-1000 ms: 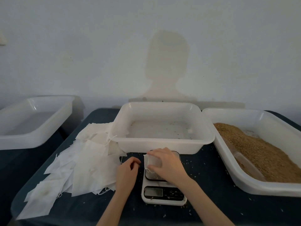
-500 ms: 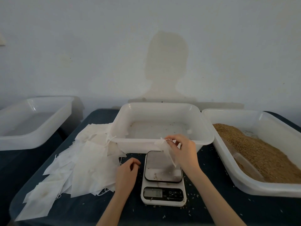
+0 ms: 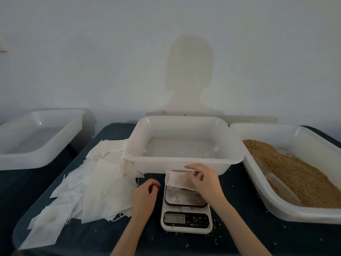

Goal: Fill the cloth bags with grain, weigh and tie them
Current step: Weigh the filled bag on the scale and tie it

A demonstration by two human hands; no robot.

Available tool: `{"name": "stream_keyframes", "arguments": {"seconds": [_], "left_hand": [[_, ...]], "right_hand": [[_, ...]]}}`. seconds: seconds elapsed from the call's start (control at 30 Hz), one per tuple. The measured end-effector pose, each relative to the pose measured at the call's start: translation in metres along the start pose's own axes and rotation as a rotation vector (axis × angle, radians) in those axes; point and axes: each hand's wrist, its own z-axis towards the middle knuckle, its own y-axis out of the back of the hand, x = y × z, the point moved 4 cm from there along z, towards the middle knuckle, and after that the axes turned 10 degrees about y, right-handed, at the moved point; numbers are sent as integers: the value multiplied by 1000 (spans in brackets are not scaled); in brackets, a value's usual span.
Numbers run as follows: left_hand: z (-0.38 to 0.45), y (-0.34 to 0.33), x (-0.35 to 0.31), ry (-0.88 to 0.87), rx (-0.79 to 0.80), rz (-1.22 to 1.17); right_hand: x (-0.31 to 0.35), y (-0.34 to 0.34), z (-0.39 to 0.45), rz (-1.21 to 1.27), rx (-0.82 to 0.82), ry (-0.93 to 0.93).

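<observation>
The cloth bag, lifted toward the middle tub half a second ago, is back low over the scale, pinched flat by the right hand; it looks unfilled. The left hand rests loosely curled left of the scale, grasping nothing. The grain tub lies right of the scale, bare worktop between.

Thin matt white cloth bag, pile of limp white cloth bags, translucent glossy white plastic tubs, coarse brown grain, smooth white plastic scale with satin metal plate, dark matt worktop
</observation>
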Motion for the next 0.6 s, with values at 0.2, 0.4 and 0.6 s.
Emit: {"name": "stream_keyframes", "arguments": {"seconds": [0.2, 0.4, 0.6], "left_hand": [[1, 0, 0, 1, 2, -6], [0, 0, 0, 0, 1, -4], [-1, 0, 0, 2, -4, -7]], "right_hand": [[-47, 24, -23, 68, -321, -215], [-65, 19, -27, 121, -294, -310], [-67, 16, -29, 80, -231, -307]]}}
